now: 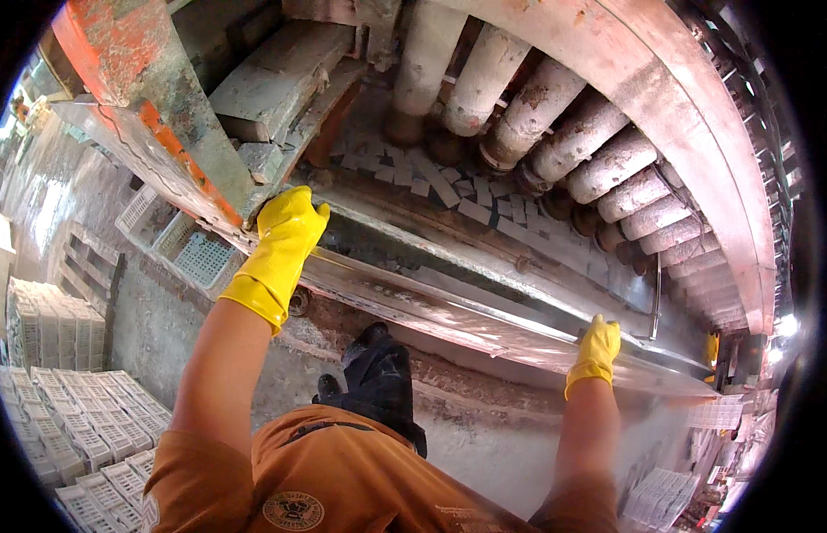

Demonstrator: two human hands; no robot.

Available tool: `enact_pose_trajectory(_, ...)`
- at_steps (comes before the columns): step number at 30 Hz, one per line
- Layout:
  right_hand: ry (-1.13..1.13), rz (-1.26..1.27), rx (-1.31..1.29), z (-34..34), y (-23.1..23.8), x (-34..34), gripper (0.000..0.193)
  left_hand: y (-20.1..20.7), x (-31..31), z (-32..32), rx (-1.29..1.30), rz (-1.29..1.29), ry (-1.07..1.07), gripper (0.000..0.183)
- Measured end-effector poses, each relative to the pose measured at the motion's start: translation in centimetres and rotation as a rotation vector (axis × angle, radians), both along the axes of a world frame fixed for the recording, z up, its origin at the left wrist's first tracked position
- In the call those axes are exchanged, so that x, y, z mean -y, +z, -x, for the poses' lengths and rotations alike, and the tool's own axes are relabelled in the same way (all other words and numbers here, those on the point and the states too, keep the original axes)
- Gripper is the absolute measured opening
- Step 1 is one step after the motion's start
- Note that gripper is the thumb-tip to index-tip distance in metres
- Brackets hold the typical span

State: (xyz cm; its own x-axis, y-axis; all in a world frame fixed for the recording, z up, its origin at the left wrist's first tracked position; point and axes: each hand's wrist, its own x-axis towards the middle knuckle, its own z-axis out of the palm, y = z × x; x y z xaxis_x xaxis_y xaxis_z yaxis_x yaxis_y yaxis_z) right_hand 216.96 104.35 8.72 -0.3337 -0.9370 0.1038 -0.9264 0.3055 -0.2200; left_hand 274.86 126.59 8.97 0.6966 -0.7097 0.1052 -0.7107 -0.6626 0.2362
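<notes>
Left hand in yellow rubber glove (285,235), centre-left of frame, and right hand in yellow rubber glove (596,348), lower right, well apart, both gripping edge of long shiny metal strip (449,315) running diagonally across centre. Strip sits against machine ledge below grey rollers (591,169), upper right; not yet released. White plastic crates (85,426) lower left.

A long rail (449,311) runs across the view from left to right. The left hand (285,233) rests on its left end, the right hand (596,345) further right. Behind the rail lie small tiles (449,191), and behind them a row of rollers (556,142). Stacked crates (85,435) stand on the floor at the lower left.
</notes>
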Motion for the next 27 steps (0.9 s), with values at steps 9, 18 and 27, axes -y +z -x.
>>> enact_pose_trajectory(9,-0.003,0.061,0.112,-0.6,0.7,-3.1,0.047,-0.9,-1.2,0.7,0.050,0.044,-0.017,0.044)
enact_pose_trajectory(18,-0.030,0.031,0.326,-0.8,1.0,-4.6,0.047,-0.9,-2.2,1.4,0.055,0.041,-0.033,0.044)
enact_pose_trajectory(27,-0.004,0.063,0.022,3.7,-2.7,-3.0,0.052,-1.0,-2.5,1.7,0.056,0.034,-0.050,0.048)
